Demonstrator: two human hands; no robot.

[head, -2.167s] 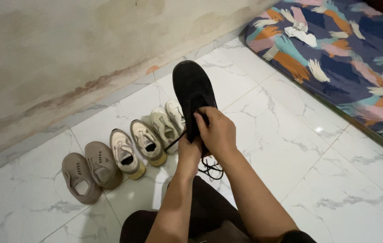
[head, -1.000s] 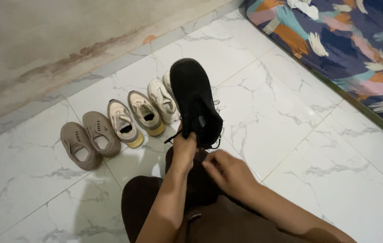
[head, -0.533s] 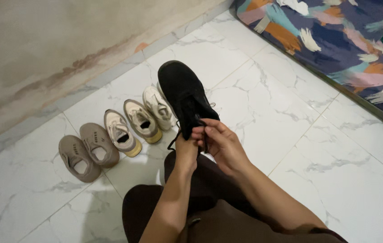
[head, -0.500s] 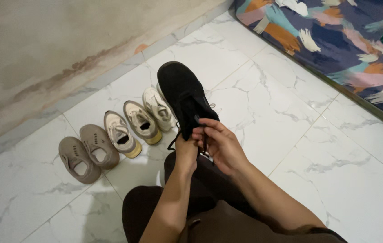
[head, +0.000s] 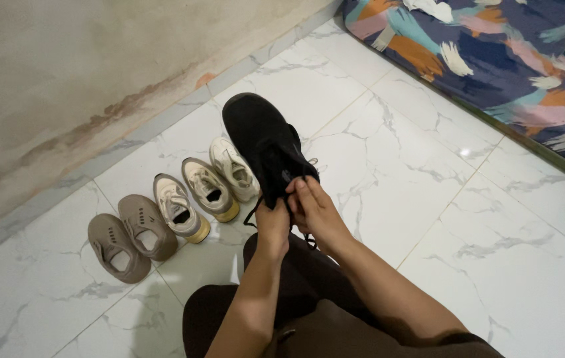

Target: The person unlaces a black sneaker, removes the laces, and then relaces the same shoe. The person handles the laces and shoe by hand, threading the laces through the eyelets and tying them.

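Observation:
I hold a black lace-up shoe up over my lap, toe pointing away. My left hand grips its heel end from below. My right hand pinches the black laces at the shoe's opening, fingers closed on them. A loose lace end hangs down by my left wrist. My dark trousers fill the bottom of the view.
A row of shoes stands on the white marble floor to the left: two brown clogs, a cream-and-yellow pair and a cream sneaker. A stained wall runs behind them. A patterned mattress lies at the upper right.
My right hand left the shoe and dropped to my lap, then came back to the laces. The shoe has shifted slightly left and stayed in my left hand.

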